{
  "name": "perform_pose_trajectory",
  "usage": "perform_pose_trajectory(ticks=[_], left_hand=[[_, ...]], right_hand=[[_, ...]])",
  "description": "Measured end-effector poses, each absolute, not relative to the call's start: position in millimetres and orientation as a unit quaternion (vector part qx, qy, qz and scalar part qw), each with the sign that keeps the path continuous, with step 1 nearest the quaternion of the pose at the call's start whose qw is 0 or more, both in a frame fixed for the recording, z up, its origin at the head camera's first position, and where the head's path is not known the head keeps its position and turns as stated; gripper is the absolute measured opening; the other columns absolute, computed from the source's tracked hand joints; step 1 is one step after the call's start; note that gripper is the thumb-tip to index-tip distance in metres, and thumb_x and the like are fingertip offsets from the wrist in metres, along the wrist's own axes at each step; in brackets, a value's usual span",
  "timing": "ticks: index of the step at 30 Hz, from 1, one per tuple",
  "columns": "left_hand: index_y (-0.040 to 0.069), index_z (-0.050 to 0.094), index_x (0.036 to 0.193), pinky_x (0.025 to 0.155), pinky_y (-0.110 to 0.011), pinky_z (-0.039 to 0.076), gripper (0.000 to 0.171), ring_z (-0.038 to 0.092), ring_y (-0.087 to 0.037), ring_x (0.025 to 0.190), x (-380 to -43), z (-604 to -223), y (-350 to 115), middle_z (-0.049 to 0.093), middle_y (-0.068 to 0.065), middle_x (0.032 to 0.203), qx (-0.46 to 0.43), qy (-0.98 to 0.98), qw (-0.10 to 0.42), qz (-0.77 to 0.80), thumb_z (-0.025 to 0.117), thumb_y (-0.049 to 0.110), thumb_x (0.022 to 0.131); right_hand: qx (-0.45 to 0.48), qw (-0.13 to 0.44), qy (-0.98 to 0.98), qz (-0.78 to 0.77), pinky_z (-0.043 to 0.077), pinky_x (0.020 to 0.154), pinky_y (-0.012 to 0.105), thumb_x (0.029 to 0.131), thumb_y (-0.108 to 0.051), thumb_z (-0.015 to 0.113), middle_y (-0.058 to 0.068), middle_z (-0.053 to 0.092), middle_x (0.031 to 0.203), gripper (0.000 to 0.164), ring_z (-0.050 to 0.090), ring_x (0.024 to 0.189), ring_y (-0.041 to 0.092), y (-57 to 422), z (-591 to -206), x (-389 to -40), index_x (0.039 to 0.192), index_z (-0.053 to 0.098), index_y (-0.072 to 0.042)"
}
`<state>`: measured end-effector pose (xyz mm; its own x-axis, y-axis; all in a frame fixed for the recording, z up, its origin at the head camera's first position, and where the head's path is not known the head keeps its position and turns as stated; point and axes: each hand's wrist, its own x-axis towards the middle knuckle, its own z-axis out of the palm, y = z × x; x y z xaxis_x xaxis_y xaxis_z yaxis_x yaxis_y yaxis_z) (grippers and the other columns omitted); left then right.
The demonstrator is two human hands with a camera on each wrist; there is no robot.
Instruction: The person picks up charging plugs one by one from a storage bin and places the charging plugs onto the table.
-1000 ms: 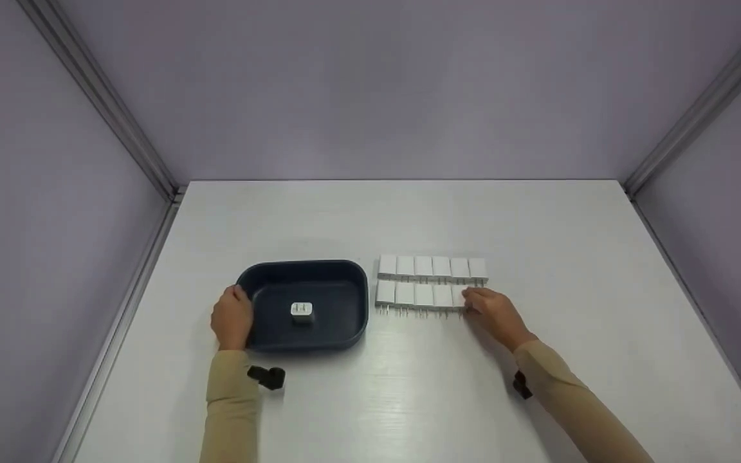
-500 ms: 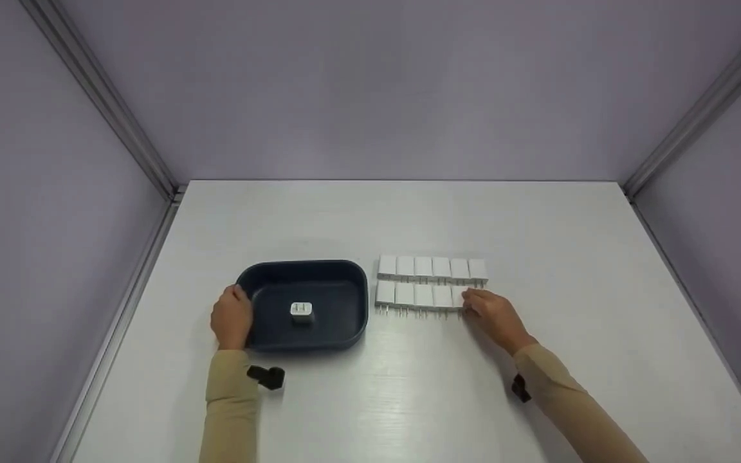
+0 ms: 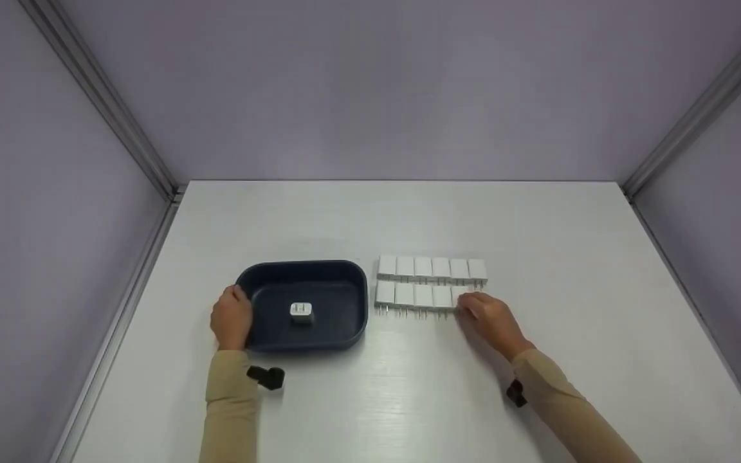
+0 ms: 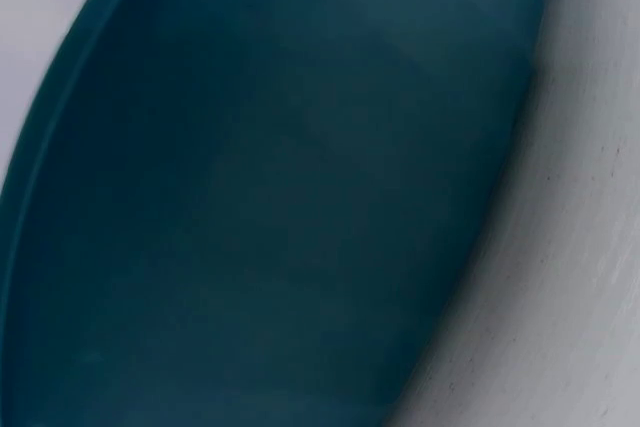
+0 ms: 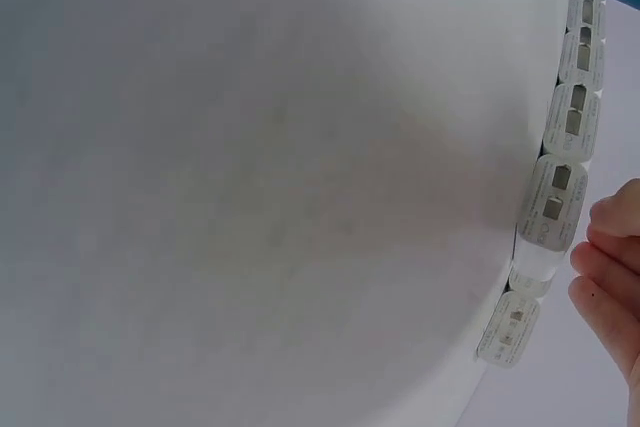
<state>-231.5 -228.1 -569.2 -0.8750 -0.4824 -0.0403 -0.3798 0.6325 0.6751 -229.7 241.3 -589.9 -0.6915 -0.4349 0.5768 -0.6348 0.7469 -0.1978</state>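
Observation:
In the head view my left hand (image 3: 231, 317) grips the left rim of a dark blue rectangular tray (image 3: 338, 342). One white charger plug (image 3: 301, 313) stands in the tray, prongs up. The tray's blue wall (image 4: 280, 187) fills most of the left wrist view, where no fingers show. My right hand (image 3: 491, 323) is at the right end of the front row of white charger plugs (image 3: 423, 294), its bunched fingertips over the last plug's front right corner. In the right wrist view the fingers (image 5: 612, 272) are just beside the end charger plug (image 5: 553, 202); contact is unclear.
A back row of white charger plugs (image 3: 423, 266) lies directly behind the front row, prongs toward me. Both rows sit just right of the tray on a white table (image 3: 377, 411). Grey walls (image 3: 396, 90) close the table in at the back and sides.
My right hand has drawn slightly left and toward me, baring more of the front row's last charger plug. My left hand and the tray have stayed put.

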Motion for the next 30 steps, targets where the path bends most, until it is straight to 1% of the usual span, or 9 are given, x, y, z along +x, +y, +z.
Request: perform_pose_trajectory(ticks=[2, 5, 9, 13, 16, 20, 24, 30], left_hand=[[-0.007, 0.059, 0.12, 0.088, -0.059, 0.047, 0.046, 0.061, -0.05, 0.106, -231, -569, -228, 0.063, -0.032, 0.118, 0.241, -0.9, 0.072, -0.355, 0.029, 0.024, 0.104], [-0.007, 0.059, 0.121, 0.088, -0.059, 0.047, 0.046, 0.061, -0.05, 0.106, -232, -569, -228, 0.063, -0.032, 0.118, 0.242, -0.901, 0.069, -0.353, 0.029, 0.024, 0.104], [-0.007, 0.058, 0.121, 0.089, -0.059, 0.046, 0.045, 0.06, -0.05, 0.107, -232, -569, -228, 0.062, -0.032, 0.12, 0.242, -0.901, 0.069, -0.353, 0.029, 0.023, 0.104], [-0.007, 0.059, 0.121, 0.089, -0.059, 0.047, 0.045, 0.06, -0.05, 0.107, -232, -569, -228, 0.062, -0.032, 0.12, 0.242, -0.9, 0.074, -0.354, 0.029, 0.023, 0.104], [-0.007, 0.058, 0.122, 0.089, -0.059, 0.047, 0.046, 0.06, -0.05, 0.108, -232, -569, -227, 0.062, -0.032, 0.12, 0.242, -0.9, 0.075, -0.355, 0.029, 0.023, 0.104], [-0.007, 0.058, 0.123, 0.09, -0.058, 0.046, 0.046, 0.06, -0.05, 0.109, -231, -569, -228, 0.062, -0.032, 0.121, 0.242, -0.899, 0.072, -0.357, 0.029, 0.024, 0.104], [-0.007, 0.058, 0.122, 0.089, -0.058, 0.047, 0.047, 0.06, -0.05, 0.108, -231, -569, -228, 0.062, -0.032, 0.12, 0.242, -0.9, 0.068, -0.358, 0.028, 0.024, 0.104], [-0.008, 0.058, 0.121, 0.089, -0.058, 0.047, 0.047, 0.06, -0.049, 0.107, -233, -570, -229, 0.062, -0.032, 0.118, 0.24, -0.9, 0.067, -0.357, 0.028, 0.024, 0.104]], right_hand=[[0.3, 0.261, -0.895, 0.201, 0.058, 0.071, 0.031, 0.071, 0.007, 0.078, 0.012, 0.073, 0.088, 0.021, 0.072, 0.083, 0.025, 239, -590, -230, 0.086, 0.07, -0.003], [0.295, 0.256, -0.895, 0.215, 0.058, 0.069, 0.031, 0.07, 0.006, 0.079, 0.011, 0.073, 0.086, 0.02, 0.072, 0.08, 0.023, 234, -588, -229, 0.086, 0.07, -0.004], [0.268, 0.212, -0.907, 0.248, 0.058, 0.071, 0.032, 0.076, 0.0, 0.077, 0.01, 0.074, 0.09, 0.018, 0.072, 0.082, 0.023, 227, -584, -224, 0.092, 0.071, -0.004], [0.243, 0.158, -0.921, 0.261, 0.058, 0.078, 0.035, 0.081, -0.005, 0.074, 0.011, 0.074, 0.1, 0.023, 0.072, 0.091, 0.025, 220, -579, -218, 0.104, 0.07, -0.004], [0.236, 0.128, -0.925, 0.27, 0.057, 0.083, 0.037, 0.082, -0.005, 0.073, 0.012, 0.073, 0.104, 0.026, 0.071, 0.097, 0.027, 215, -576, -215, 0.108, 0.069, -0.003], [0.23, 0.097, -0.923, 0.293, 0.056, 0.087, 0.04, 0.082, -0.003, 0.072, 0.013, 0.073, 0.106, 0.027, 0.07, 0.102, 0.029, 208, -573, -213, 0.109, 0.068, -0.002], [0.236, 0.092, -0.919, 0.303, 0.056, 0.086, 0.039, 0.082, -0.002, 0.071, 0.013, 0.072, 0.107, 0.027, 0.07, 0.101, 0.028, 203, -572, -213, 0.109, 0.068, 0.0], [0.259, 0.111, -0.909, 0.305, 0.057, 0.083, 0.036, 0.084, -0.002, 0.07, 0.011, 0.073, 0.104, 0.022, 0.071, 0.097, 0.025, 197, -574, -212, 0.106, 0.068, -0.001]])
